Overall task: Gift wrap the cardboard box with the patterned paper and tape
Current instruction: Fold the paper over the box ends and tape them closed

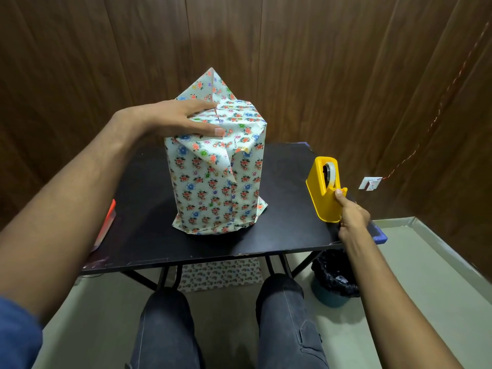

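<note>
Dark wood panelling closes off the room behind a small black desk [279, 230], and on it stands the box [215, 182], upright and already covered in flowered paper [247, 121].

We are at the step of closing the top end. Our left hand [173, 117] lies flat on the folded top, fingers [205, 129] straight and pressing the paper down. Just beyond those fingers one pointed flap [211, 86] stands up unfolded; just below them another flap hangs down the near side. At the foot of the box the paper flares out loose on the desk.

Well to the right, our right hand [351, 217] reaches the yellow dispenser [323, 193], thumb and forefinger pinching at its cutter end, where we judge the free end of the tape [330, 173] sits; the strip itself is too thin to make out.

Next, as we judge it, we need a length pulled and torn off one-handed, carried across, and laid over the fold under the left fingers without letting the paper spring up.

The dispenser holds the tape roll upright in its slot. On the floor below the right hand stands a bin [334, 286] lined with a black bag; its contents are not visible.
</note>
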